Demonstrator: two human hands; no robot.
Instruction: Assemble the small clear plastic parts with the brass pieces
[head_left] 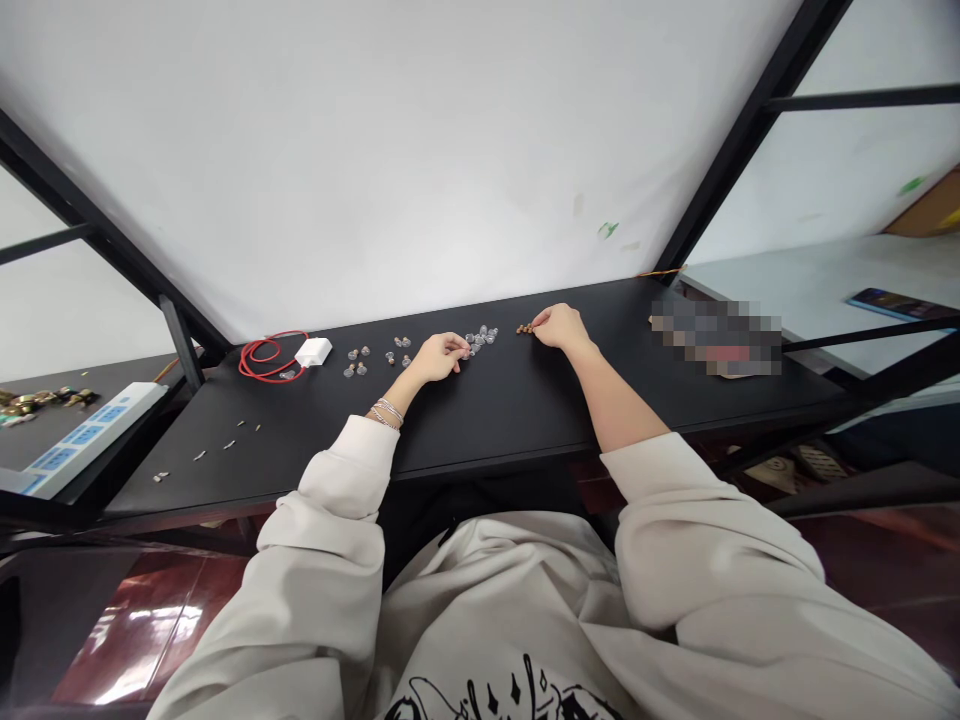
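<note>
My left hand (442, 357) is closed, thumb and finger pinched on a small clear glass bottle at the near-left edge of a cluster of small clear glass bottles (480, 338). To the right, my right hand (559, 327) is pinched at a little pile of brown cork stoppers (523, 329); its fingertips meet at a cork, partly hidden by the fingers. Left of my left hand stand or lie several small glass bottles with corks in them (358, 360), in loose groups on the black tabletop (495, 420).
A white charger (313, 351) with a coiled red cable (255, 360) lies at the back left. Small pale bits (200, 456) are scattered at the front left. A blurred-out package (716, 340) lies at the right end. Black frame posts (739, 140) rise at both ends.
</note>
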